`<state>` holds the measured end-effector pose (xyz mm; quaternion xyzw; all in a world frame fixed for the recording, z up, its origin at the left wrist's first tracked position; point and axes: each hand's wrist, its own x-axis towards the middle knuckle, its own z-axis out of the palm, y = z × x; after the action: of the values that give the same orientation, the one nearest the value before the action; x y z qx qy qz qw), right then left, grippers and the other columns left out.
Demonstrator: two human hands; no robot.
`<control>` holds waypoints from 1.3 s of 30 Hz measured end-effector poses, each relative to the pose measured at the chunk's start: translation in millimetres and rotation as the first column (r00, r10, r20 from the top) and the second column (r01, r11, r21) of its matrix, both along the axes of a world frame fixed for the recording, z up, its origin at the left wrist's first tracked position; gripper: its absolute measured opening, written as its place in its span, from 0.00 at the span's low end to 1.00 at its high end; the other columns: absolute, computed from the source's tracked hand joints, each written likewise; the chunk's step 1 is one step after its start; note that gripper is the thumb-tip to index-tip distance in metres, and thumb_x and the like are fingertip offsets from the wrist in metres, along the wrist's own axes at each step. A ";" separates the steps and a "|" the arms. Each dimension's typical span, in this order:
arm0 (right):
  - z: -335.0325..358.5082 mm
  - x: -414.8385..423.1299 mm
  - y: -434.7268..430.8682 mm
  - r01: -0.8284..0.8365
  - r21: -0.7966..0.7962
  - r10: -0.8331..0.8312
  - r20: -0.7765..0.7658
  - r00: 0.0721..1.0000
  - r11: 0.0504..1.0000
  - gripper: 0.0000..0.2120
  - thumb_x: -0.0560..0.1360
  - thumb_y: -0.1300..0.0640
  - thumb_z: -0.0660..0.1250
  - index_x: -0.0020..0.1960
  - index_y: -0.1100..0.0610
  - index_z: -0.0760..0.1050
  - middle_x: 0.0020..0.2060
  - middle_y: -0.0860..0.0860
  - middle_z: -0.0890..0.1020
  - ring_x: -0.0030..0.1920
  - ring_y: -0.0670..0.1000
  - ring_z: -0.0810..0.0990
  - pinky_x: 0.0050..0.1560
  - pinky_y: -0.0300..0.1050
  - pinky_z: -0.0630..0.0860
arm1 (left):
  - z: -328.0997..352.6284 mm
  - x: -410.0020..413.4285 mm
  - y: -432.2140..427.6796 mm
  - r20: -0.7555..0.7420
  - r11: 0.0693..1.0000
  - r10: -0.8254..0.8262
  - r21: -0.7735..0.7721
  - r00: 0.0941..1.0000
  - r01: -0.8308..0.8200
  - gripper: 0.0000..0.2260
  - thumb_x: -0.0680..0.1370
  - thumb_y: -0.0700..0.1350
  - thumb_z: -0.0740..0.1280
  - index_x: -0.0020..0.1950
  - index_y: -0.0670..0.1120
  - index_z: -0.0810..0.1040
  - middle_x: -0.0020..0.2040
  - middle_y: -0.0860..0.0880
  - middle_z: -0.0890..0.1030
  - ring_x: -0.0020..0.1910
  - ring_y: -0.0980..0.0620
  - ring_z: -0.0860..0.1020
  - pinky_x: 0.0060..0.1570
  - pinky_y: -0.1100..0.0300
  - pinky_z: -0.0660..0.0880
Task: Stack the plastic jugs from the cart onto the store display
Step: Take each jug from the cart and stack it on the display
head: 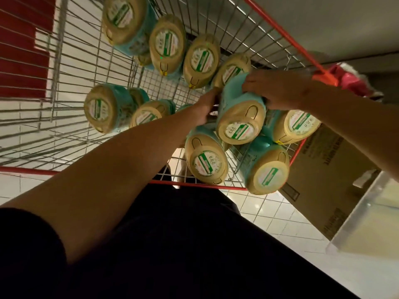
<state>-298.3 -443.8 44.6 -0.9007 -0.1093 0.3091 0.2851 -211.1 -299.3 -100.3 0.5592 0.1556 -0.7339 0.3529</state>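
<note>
Down in the cart (280, 39), all the jugs (167, 44) show me the same face: a gold cap with a round white sticker crossed by a green band. The stickers carry small print, but it is too blurred for me to read any word or brand. The bodies are teal, and their side labels are just as illegible from up here. The held jug (240, 124) sits inside the cart towards its right side, tilted so that its cap points back at me. My right hand (278, 89) has its fingers curled over the teal body and grips it from the right. My left hand (204, 110) reaches in against the jug's other side. Its fingertips are hidden behind the jug, so I cannot tell whether it grips or only presses. Four more jugs stand in a line along the far wire wall, and two stand at the left. Three crowd just beside the held jug at the near right corner, hemming it in. Outside the cart on the right, a cardboard box (328, 169) rests on the white tiled floor (269, 203). Dark print runs along its side, too small to read. A clear plastic panel (367, 212) lies against the box, and something pink (349, 80), blurred, shows beyond the cart's red rim.
</note>
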 end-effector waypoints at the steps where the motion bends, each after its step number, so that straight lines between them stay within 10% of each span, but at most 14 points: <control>1: 6.5 -8.0 -12.9 0.201 -0.139 -0.208 -0.037 0.977 0.970 0.16 0.76 0.71 0.71 0.63 0.72 0.76 0.54 0.75 0.79 0.52 0.77 0.76 0.65 0.52 0.76 | 6.6 2.9 -0.7 -0.042 0.997 0.061 -0.034 0.997 -0.062 0.17 0.83 0.57 0.62 0.55 0.45 0.81 0.51 0.44 0.84 0.54 0.43 0.81 0.56 0.51 0.79; 3: 23.5 -24.9 -28.3 0.434 -0.240 -0.454 -0.035 0.890 0.869 0.23 0.71 0.67 0.77 0.64 0.60 0.77 0.58 0.62 0.80 0.60 0.64 0.78 0.62 0.57 0.75 | 25.6 10.0 -0.6 -0.188 0.973 0.181 -0.108 0.965 -0.203 0.21 0.83 0.55 0.62 0.66 0.42 0.79 0.60 0.40 0.82 0.62 0.39 0.79 0.67 0.46 0.76; 8: 64.2 -50.6 9.0 0.871 0.090 -0.872 0.133 0.471 0.484 0.15 0.70 0.70 0.67 0.57 0.66 0.79 0.51 0.55 0.82 0.51 0.54 0.81 0.55 0.50 0.77 | 88.4 34.6 12.5 -0.303 0.883 0.327 -0.238 0.895 -0.404 0.23 0.79 0.57 0.61 0.68 0.44 0.74 0.63 0.40 0.76 0.68 0.37 0.71 0.71 0.39 0.68; 14: 77.6 -73.9 93.3 0.910 0.410 -0.998 -0.042 -0.042 -0.055 0.25 0.70 0.67 0.73 0.67 0.64 0.78 0.61 0.55 0.85 0.65 0.53 0.82 0.68 0.54 0.78 | 147.9 54.2 36.8 -0.201 0.914 0.180 -0.327 0.963 -0.240 0.30 0.83 0.66 0.51 0.80 0.51 0.68 0.75 0.43 0.74 0.74 0.39 0.72 0.74 0.35 0.67; 21: 86.5 -110.9 182.1 0.747 0.616 -0.962 -0.067 -0.265 -0.249 0.25 0.76 0.60 0.72 0.71 0.66 0.74 0.64 0.54 0.84 0.66 0.58 0.82 0.67 0.53 0.79 | 182.2 43.5 65.8 -0.080 0.942 -0.059 -0.336 0.995 0.028 0.30 0.85 0.65 0.46 0.80 0.50 0.67 0.76 0.44 0.73 0.76 0.38 0.70 0.73 0.30 0.64; 25: 87.3 -144.6 216.9 0.707 0.602 -0.902 -0.055 -0.428 -0.372 0.25 0.74 0.64 0.74 0.69 0.68 0.75 0.63 0.61 0.83 0.65 0.63 0.81 0.66 0.69 0.76 | 194.2 10.9 68.5 -0.007 0.929 -0.202 -0.318 0.979 0.190 0.28 0.86 0.63 0.49 0.78 0.48 0.71 0.72 0.42 0.78 0.73 0.38 0.74 0.72 0.32 0.66; 36: 118.3 -290.3 317.5 0.467 0.722 -0.636 0.048 -0.770 -0.511 0.17 0.76 0.56 0.74 0.63 0.60 0.80 0.56 0.44 0.86 0.57 0.52 0.85 0.57 0.44 0.82 | 228.9 -162.5 75.1 0.095 0.735 -0.595 -0.338 0.798 0.588 0.28 0.87 0.62 0.48 0.76 0.47 0.73 0.69 0.43 0.80 0.60 0.44 0.81 0.45 0.51 0.82; 39: 130.7 -342.8 352.0 0.442 0.707 -0.561 0.077 -0.824 -0.552 0.14 0.75 0.52 0.74 0.60 0.46 0.81 0.51 0.40 0.86 0.52 0.50 0.86 0.51 0.42 0.81 | 237.9 -228.1 93.3 0.129 0.670 -0.652 -0.362 0.747 0.648 0.29 0.86 0.62 0.47 0.79 0.46 0.70 0.73 0.41 0.76 0.64 0.42 0.77 0.54 0.49 0.79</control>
<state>-641.1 -91.8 175.2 -0.4476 0.6272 -0.5100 0.3825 -439.2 -206.0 137.6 0.4932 -0.1985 -0.8297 0.1702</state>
